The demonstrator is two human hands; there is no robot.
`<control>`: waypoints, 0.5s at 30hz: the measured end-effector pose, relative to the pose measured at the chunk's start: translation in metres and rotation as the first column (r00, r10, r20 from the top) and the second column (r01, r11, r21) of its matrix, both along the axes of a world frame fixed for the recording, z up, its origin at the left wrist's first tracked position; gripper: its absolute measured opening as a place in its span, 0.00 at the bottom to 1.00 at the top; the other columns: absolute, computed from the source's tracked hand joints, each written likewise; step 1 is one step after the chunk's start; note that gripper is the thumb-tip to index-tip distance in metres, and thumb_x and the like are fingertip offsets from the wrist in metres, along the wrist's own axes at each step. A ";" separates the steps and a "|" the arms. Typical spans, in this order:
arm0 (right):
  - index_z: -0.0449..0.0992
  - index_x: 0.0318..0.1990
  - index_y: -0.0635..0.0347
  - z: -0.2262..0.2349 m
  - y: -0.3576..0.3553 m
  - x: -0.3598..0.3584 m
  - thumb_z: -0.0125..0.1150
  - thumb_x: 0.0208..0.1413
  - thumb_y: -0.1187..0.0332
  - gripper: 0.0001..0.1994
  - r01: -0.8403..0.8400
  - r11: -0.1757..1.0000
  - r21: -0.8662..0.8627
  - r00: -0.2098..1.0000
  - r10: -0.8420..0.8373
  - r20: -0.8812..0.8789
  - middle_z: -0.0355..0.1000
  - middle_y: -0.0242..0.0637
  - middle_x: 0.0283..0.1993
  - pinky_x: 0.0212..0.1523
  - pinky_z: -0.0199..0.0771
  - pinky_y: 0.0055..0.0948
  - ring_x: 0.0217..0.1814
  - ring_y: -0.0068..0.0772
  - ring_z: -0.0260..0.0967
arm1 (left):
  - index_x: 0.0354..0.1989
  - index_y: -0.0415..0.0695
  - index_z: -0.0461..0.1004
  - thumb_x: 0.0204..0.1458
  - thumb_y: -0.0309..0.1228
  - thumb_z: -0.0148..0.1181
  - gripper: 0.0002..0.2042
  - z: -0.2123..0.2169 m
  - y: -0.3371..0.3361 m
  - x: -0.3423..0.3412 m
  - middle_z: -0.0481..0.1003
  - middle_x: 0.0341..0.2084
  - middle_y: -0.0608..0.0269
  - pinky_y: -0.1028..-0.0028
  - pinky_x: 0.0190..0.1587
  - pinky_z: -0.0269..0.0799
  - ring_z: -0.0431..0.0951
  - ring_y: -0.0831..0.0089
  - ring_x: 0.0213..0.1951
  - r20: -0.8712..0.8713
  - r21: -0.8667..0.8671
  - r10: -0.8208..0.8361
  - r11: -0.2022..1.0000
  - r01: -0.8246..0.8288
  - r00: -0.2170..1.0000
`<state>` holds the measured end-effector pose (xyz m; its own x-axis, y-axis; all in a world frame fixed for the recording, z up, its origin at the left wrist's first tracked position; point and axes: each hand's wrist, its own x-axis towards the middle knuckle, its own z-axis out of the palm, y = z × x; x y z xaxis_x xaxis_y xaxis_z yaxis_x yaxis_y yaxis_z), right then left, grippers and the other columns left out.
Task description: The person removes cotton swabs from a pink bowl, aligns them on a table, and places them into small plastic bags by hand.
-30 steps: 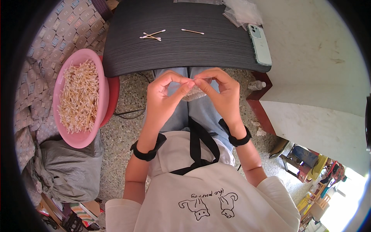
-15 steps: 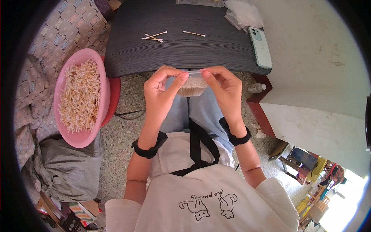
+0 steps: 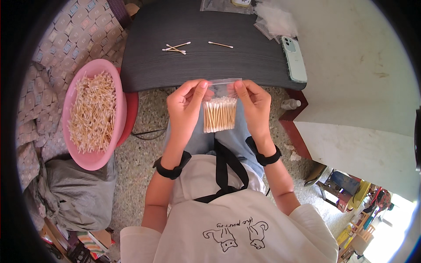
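A small clear plastic bag [image 3: 222, 93] hangs over my lap, just off the table's near edge. Inside it a row of cotton swabs [image 3: 219, 116] stands side by side, white tips at top and bottom. My left hand [image 3: 189, 97] pinches the bag's upper left corner between thumb and fingers. The upper right corner is pinched the same way by my right hand [image 3: 251, 98]. Some fingertips show blurred through the clear film. Whether the bag's top strip is sealed, I cannot tell.
Loose swabs [image 3: 175, 47] and a single swab [image 3: 220, 44] lie on the black table [image 3: 197, 68]. A phone [image 3: 294, 59] and clear empty bags [image 3: 275, 19] are at its right. Left, a pink basin [image 3: 121, 111] of swabs rests on a red stool [image 3: 130, 118]. A bottle [image 3: 290, 104] stands by the wall.
The bag has tipped from nearly flat to hanging, so the swabs now show full length. Both hands have shifted slightly and keep their pinch on the bag's top corners.
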<state>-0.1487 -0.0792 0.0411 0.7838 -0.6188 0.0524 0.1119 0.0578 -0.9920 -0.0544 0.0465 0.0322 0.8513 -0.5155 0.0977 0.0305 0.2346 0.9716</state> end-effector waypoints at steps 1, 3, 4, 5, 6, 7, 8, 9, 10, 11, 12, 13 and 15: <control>0.77 0.37 0.68 0.000 0.000 0.000 0.55 0.62 0.68 0.10 0.012 0.999 -0.045 1.000 -0.012 0.006 0.75 0.30 0.33 0.41 0.68 0.18 0.35 0.15 0.68 | 0.38 0.35 0.77 0.57 0.30 0.59 0.09 0.000 -0.001 0.000 0.78 0.30 0.61 0.80 0.35 0.71 0.76 0.79 0.30 0.010 0.010 0.033 0.999 -0.033 0.999; 0.77 0.37 0.68 0.001 -0.003 0.002 0.56 0.61 0.69 0.10 -0.005 1.000 -0.017 1.000 0.005 0.002 0.75 0.30 0.33 0.40 0.68 0.18 0.35 0.16 0.68 | 0.38 0.34 0.77 0.57 0.30 0.59 0.09 0.001 -0.003 0.002 0.78 0.30 0.61 0.80 0.35 0.72 0.77 0.79 0.30 0.023 0.016 0.065 0.998 -0.066 0.998; 0.77 0.37 0.68 0.002 -0.004 0.003 0.57 0.61 0.69 0.09 -0.022 1.000 0.013 1.000 0.022 -0.004 0.75 0.30 0.33 0.39 0.68 0.18 0.35 0.16 0.68 | 0.39 0.34 0.77 0.57 0.29 0.58 0.10 0.002 -0.002 0.003 0.78 0.31 0.60 0.81 0.36 0.72 0.77 0.79 0.31 0.058 0.046 0.060 0.997 -0.063 0.996; 0.77 0.37 0.68 0.001 -0.006 0.003 0.57 0.61 0.69 0.09 -0.021 1.000 0.010 1.000 0.021 -0.001 0.75 0.30 0.33 0.39 0.68 0.18 0.35 0.16 0.68 | 0.40 0.34 0.76 0.57 0.29 0.58 0.10 0.002 -0.002 0.004 0.78 0.32 0.60 0.81 0.37 0.72 0.77 0.79 0.33 0.093 0.076 0.054 0.995 -0.061 0.994; 0.77 0.37 0.68 0.000 -0.006 0.003 0.58 0.60 0.69 0.09 -0.061 0.998 0.020 0.998 0.061 -0.003 0.75 0.31 0.33 0.38 0.69 0.18 0.35 0.15 0.68 | 0.40 0.34 0.76 0.57 0.29 0.58 0.10 0.002 -0.004 0.003 0.78 0.32 0.60 0.81 0.37 0.72 0.77 0.79 0.33 0.095 0.073 0.054 0.995 -0.061 0.994; 0.77 0.37 0.68 -0.001 -0.007 0.003 0.60 0.59 0.69 0.09 -0.102 0.994 0.031 0.995 0.102 -0.004 0.75 0.31 0.33 0.37 0.69 0.17 0.34 0.15 0.69 | 0.41 0.34 0.76 0.57 0.29 0.59 0.10 0.001 -0.005 0.002 0.78 0.33 0.61 0.81 0.38 0.72 0.77 0.80 0.34 0.089 0.032 0.017 0.999 -0.020 0.996; 0.77 0.37 0.68 -0.001 -0.007 0.003 0.60 0.59 0.69 0.09 -0.103 0.994 0.028 0.995 0.103 -0.002 0.75 0.31 0.33 0.37 0.69 0.17 0.34 0.15 0.69 | 0.42 0.34 0.75 0.57 0.30 0.59 0.11 0.000 -0.006 0.001 0.78 0.34 0.61 0.81 0.39 0.71 0.77 0.80 0.35 0.085 -0.009 -0.021 1.000 0.022 0.996; 0.77 0.37 0.68 -0.002 -0.006 0.005 0.60 0.58 0.70 0.08 -0.066 0.997 0.032 0.998 0.066 0.021 0.75 0.30 0.33 0.37 0.69 0.17 0.34 0.14 0.68 | 0.42 0.34 0.75 0.57 0.30 0.59 0.11 0.000 -0.006 0.001 0.78 0.34 0.61 0.81 0.39 0.71 0.77 0.80 0.35 0.087 -0.010 -0.019 1.000 0.020 0.996; 0.77 0.37 0.68 -0.002 -0.005 0.006 0.61 0.58 0.70 0.08 -0.030 0.999 0.038 0.999 0.028 0.045 0.75 0.30 0.33 0.36 0.68 0.17 0.34 0.14 0.68 | 0.43 0.35 0.75 0.55 0.30 0.61 0.12 -0.001 -0.005 0.001 0.78 0.35 0.61 0.80 0.41 0.71 0.77 0.80 0.37 -0.032 -0.011 -0.093 0.996 0.093 0.995; 0.77 0.37 0.68 -0.002 -0.006 0.007 0.61 0.58 0.70 0.08 -0.032 0.999 0.037 0.998 0.030 0.047 0.75 0.30 0.33 0.36 0.68 0.17 0.34 0.14 0.68 | 0.44 0.36 0.75 0.54 0.31 0.63 0.13 -0.002 -0.004 0.001 0.78 0.35 0.61 0.80 0.43 0.72 0.77 0.79 0.39 -0.151 -0.021 -0.166 0.986 0.165 0.974; 0.77 0.38 0.67 -0.001 -0.006 0.007 0.60 0.58 0.70 0.08 -0.022 0.998 0.063 0.999 0.020 0.037 0.75 0.30 0.33 0.37 0.68 0.17 0.34 0.15 0.68 | 0.44 0.36 0.75 0.54 0.31 0.63 0.13 -0.005 -0.002 0.002 0.78 0.35 0.61 0.80 0.43 0.72 0.77 0.79 0.39 -0.149 -0.022 -0.165 0.986 0.164 0.975; 0.76 0.38 0.66 0.000 -0.007 0.008 0.59 0.59 0.70 0.07 -0.013 0.996 0.089 1.000 0.010 0.027 0.74 0.30 0.33 0.38 0.68 0.17 0.35 0.16 0.68 | 0.44 0.36 0.75 0.54 0.32 0.63 0.14 -0.008 0.001 0.004 0.78 0.36 0.62 0.79 0.44 0.71 0.77 0.79 0.39 -0.218 0.007 -0.215 0.975 0.222 0.952; 0.76 0.38 0.66 -0.002 -0.010 0.007 0.59 0.59 0.71 0.07 -0.043 0.997 0.060 0.999 0.042 0.016 0.74 0.29 0.33 0.38 0.67 0.17 0.35 0.16 0.68 | 0.43 0.37 0.75 0.53 0.33 0.64 0.14 -0.011 0.005 0.007 0.78 0.36 0.62 0.79 0.44 0.71 0.77 0.80 0.40 -0.287 0.031 -0.260 0.959 0.281 0.922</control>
<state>-0.1416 -0.0895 0.0395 0.8089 -0.5873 0.0275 0.1224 0.1225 -0.9849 -0.0470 0.0510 0.0215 0.6661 -0.7268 -0.1673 0.3540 0.1106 0.9287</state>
